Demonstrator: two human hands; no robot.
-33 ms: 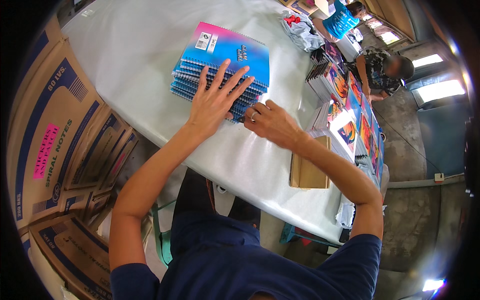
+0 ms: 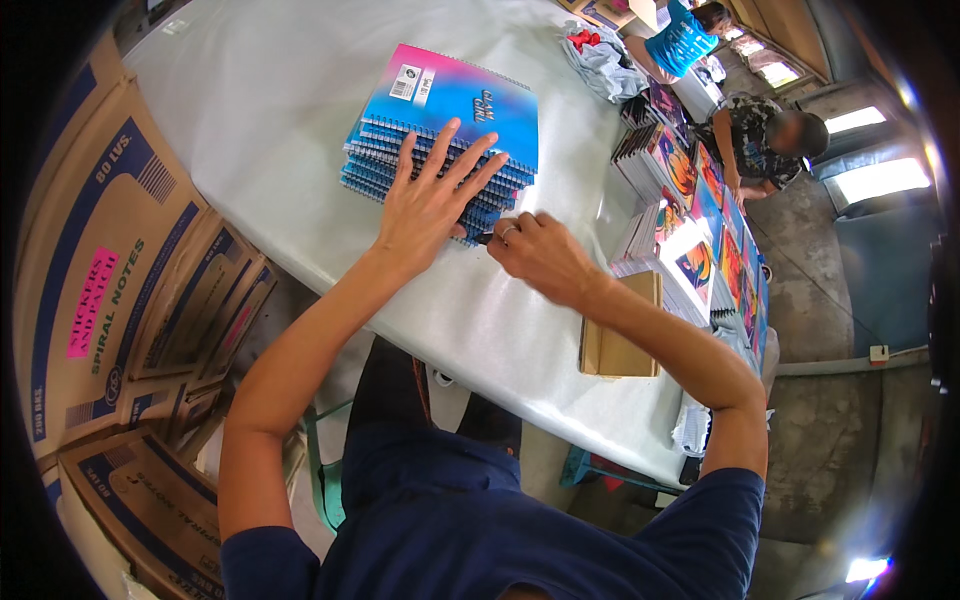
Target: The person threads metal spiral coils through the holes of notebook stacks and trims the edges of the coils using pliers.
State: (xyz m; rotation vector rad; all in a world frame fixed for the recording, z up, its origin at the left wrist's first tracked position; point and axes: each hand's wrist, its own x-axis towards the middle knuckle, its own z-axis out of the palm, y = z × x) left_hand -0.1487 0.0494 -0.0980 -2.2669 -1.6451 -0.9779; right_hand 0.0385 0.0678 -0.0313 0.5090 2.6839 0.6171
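Observation:
A stack of spiral notebooks (image 2: 455,100) with pink-to-blue covers stands on the white table; the lower ones are staggered toward me, their wire bindings showing. My left hand (image 2: 432,195) lies on the near side of the stack, fingers spread over the top cover and the spirals. At the stack's near right corner is my right hand (image 2: 540,252), closed with a ring on one finger. A small dark tip (image 2: 484,239) sticks out of its pinch against the lowest notebooks; the rest is hidden, so its kind is unclear.
An open cardboard box (image 2: 620,340) sits by my right forearm. Beyond it are stacks of colourful notebooks (image 2: 690,240), where a person in a patterned shirt (image 2: 750,130) works. A plastic bag (image 2: 605,65) lies farther back. Large cartons (image 2: 120,270) line the left side.
My right hand has shifted very slightly, its knuckles tilting a little. My left hand and the notebooks stay in place.

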